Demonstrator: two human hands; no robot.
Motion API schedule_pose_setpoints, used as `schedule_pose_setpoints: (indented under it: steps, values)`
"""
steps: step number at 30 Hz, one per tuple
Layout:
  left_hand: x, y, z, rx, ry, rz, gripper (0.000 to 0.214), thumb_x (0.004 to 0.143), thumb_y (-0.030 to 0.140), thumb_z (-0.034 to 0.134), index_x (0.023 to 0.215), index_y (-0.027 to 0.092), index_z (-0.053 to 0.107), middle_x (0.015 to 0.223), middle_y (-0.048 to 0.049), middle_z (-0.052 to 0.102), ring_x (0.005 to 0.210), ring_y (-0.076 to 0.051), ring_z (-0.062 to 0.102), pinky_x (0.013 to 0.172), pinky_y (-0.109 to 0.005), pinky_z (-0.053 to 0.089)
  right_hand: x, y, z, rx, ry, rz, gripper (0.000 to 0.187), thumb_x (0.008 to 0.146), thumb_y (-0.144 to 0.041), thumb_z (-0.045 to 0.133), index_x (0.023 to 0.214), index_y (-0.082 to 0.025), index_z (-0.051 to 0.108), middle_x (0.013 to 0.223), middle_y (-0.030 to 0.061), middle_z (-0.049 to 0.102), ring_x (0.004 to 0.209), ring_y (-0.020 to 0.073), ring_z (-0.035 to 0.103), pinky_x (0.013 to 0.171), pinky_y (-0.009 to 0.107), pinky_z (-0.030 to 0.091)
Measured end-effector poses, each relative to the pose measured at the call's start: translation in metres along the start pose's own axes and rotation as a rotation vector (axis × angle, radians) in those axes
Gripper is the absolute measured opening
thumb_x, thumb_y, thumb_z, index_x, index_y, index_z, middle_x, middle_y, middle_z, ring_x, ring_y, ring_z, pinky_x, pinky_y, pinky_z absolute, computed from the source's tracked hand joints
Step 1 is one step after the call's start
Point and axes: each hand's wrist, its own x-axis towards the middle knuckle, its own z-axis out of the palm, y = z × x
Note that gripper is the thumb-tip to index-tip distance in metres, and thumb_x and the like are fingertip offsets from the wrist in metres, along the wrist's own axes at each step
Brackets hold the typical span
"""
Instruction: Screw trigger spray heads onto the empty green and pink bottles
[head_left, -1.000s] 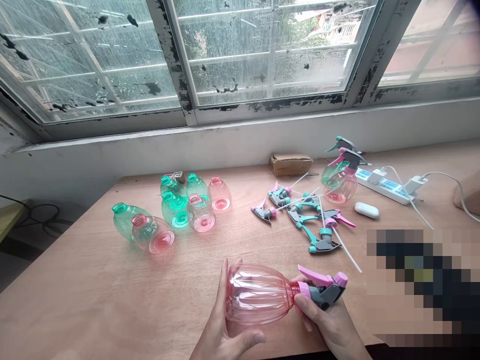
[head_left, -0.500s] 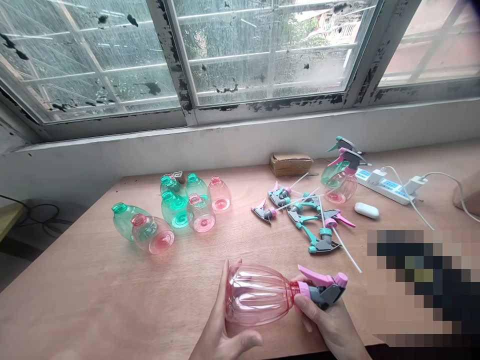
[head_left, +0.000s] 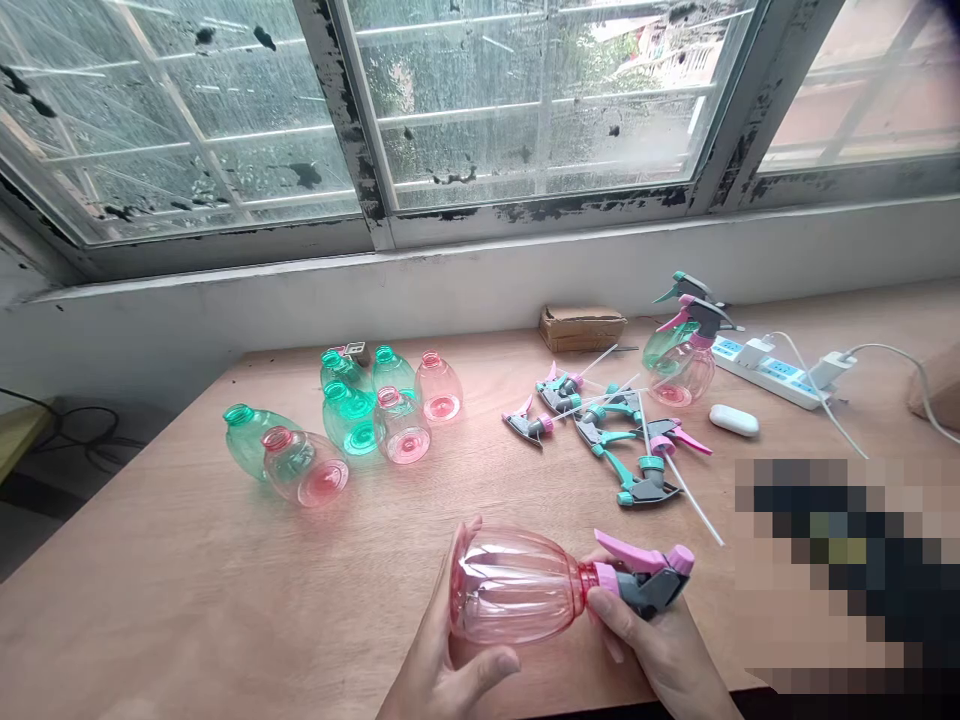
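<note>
I hold a clear pink spray bottle (head_left: 514, 585) on its side just above the wooden table (head_left: 187, 590). My left hand (head_left: 442, 665) is wrapped round the bottle's base, thumb underneath. My right hand (head_left: 660, 655) grips the pink and grey trigger sprayer head (head_left: 645, 575) at the bottle's neck. Both hands are closed on it near the table's front edge.
Several empty green and pink bottles (head_left: 352, 420) lie at the left middle. Loose sprayer heads with tubes (head_left: 622, 440) are scattered at the right middle. Two assembled spray bottles (head_left: 682, 350) stand behind them, near a power strip (head_left: 765, 370), a white case (head_left: 733, 420) and a cardboard box (head_left: 581, 327).
My left hand has shifted a little round the bottle's base, the thumb curling further under it. The bottle has turned slightly. The right hand stays on the sprayer head.
</note>
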Motion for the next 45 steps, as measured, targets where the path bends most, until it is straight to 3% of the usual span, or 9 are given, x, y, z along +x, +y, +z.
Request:
schedule_pose_setpoints:
  steps: [4, 8, 11, 15, 25, 29, 33, 38, 45]
  values:
    - [0.002, -0.001, 0.001, 0.044, 0.018, 0.022, 0.1, 0.087, 0.044, 0.082, 0.166, 0.042, 0.022, 0.179, -0.0012, 0.017, 0.162, -0.036, 0.022, 0.131, -0.049, 0.023, 0.0, -0.001, 0.0, -0.011, 0.011, -0.003, 0.046, 0.083, -0.057, 0.087, 0.099, -0.017, 0.072, 0.053, -0.0063, 0.055, 0.043, 0.0111, 0.045, 0.047, 0.025, 0.035]
    - [0.001, -0.005, 0.0, 0.099, 0.027, 0.075, 0.097, 0.093, 0.04, 0.077, 0.165, 0.05, 0.014, 0.179, 0.002, 0.02, 0.164, -0.032, 0.018, 0.133, -0.051, 0.014, 0.0, 0.0, -0.001, -0.009, 0.006, 0.009, 0.046, 0.083, -0.057, 0.087, 0.099, -0.018, 0.071, 0.054, -0.0058, 0.056, 0.043, 0.0107, 0.045, 0.047, 0.024, 0.035]
    - [-0.001, -0.005, -0.002, 0.101, 0.004, 0.068, 0.108, 0.087, 0.046, 0.082, 0.166, 0.047, 0.009, 0.179, 0.0016, 0.018, 0.164, -0.033, 0.013, 0.133, -0.051, 0.01, -0.001, 0.0, -0.001, -0.021, 0.009, 0.012, 0.046, 0.082, -0.058, 0.088, 0.099, -0.018, 0.072, 0.054, -0.0053, 0.057, 0.044, 0.0109, 0.045, 0.046, 0.024, 0.036]
    - [0.001, -0.005, -0.003, 0.041, -0.01, 0.038, 0.099, 0.089, 0.048, 0.079, 0.167, 0.04, 0.018, 0.179, -0.001, 0.019, 0.164, -0.033, 0.016, 0.133, -0.048, 0.015, -0.001, 0.001, 0.0, -0.018, 0.036, -0.001, 0.044, 0.081, -0.056, 0.089, 0.097, -0.018, 0.073, 0.051, -0.0057, 0.056, 0.043, 0.0114, 0.046, 0.046, 0.024, 0.037]
    - [0.002, -0.01, -0.003, 0.073, 0.028, 0.066, 0.109, 0.084, 0.042, 0.086, 0.167, 0.043, 0.014, 0.177, -0.0007, 0.026, 0.164, -0.034, 0.016, 0.134, -0.051, 0.008, 0.001, 0.001, 0.0, 0.021, 0.012, 0.007, 0.043, 0.083, -0.056, 0.088, 0.093, -0.016, 0.076, 0.055, -0.0027, 0.061, 0.042, 0.0097, 0.046, 0.045, 0.023, 0.033]
    - [0.003, -0.01, -0.004, 0.037, -0.008, 0.042, 0.095, 0.09, 0.042, 0.08, 0.166, 0.038, 0.025, 0.177, -0.0029, 0.026, 0.163, -0.035, 0.019, 0.133, -0.05, 0.015, 0.002, -0.001, 0.0, 0.009, 0.015, 0.014, 0.044, 0.082, -0.057, 0.088, 0.092, -0.016, 0.077, 0.053, -0.0028, 0.06, 0.042, 0.0105, 0.046, 0.045, 0.024, 0.033]
    - [0.004, -0.008, -0.003, 0.088, 0.019, 0.021, 0.096, 0.089, 0.038, 0.081, 0.165, 0.045, 0.023, 0.178, 0.001, 0.021, 0.164, -0.032, 0.019, 0.133, -0.049, 0.015, 0.003, -0.002, 0.0, 0.026, 0.031, 0.006, 0.043, 0.083, -0.057, 0.087, 0.091, -0.016, 0.076, 0.052, -0.0031, 0.06, 0.04, 0.0096, 0.045, 0.044, 0.023, 0.031]
    - [0.003, -0.008, -0.003, 0.104, 0.026, 0.011, 0.1, 0.09, 0.043, 0.08, 0.167, 0.043, 0.017, 0.179, 0.0, 0.019, 0.165, -0.031, 0.014, 0.134, -0.048, 0.012, 0.002, -0.001, 0.0, 0.026, 0.026, -0.004, 0.041, 0.085, -0.054, 0.087, 0.095, -0.016, 0.075, 0.054, -0.0037, 0.061, 0.041, 0.0088, 0.047, 0.045, 0.022, 0.032]
    - [0.003, -0.01, -0.005, -0.004, 0.0, -0.026, 0.097, 0.088, 0.049, 0.08, 0.166, 0.041, 0.023, 0.179, -0.0004, 0.015, 0.163, -0.034, 0.019, 0.133, -0.05, 0.016, 0.001, 0.0, -0.001, -0.005, 0.049, -0.02, 0.043, 0.083, -0.053, 0.088, 0.1, -0.017, 0.072, 0.05, -0.0053, 0.059, 0.041, 0.0112, 0.047, 0.046, 0.024, 0.034]
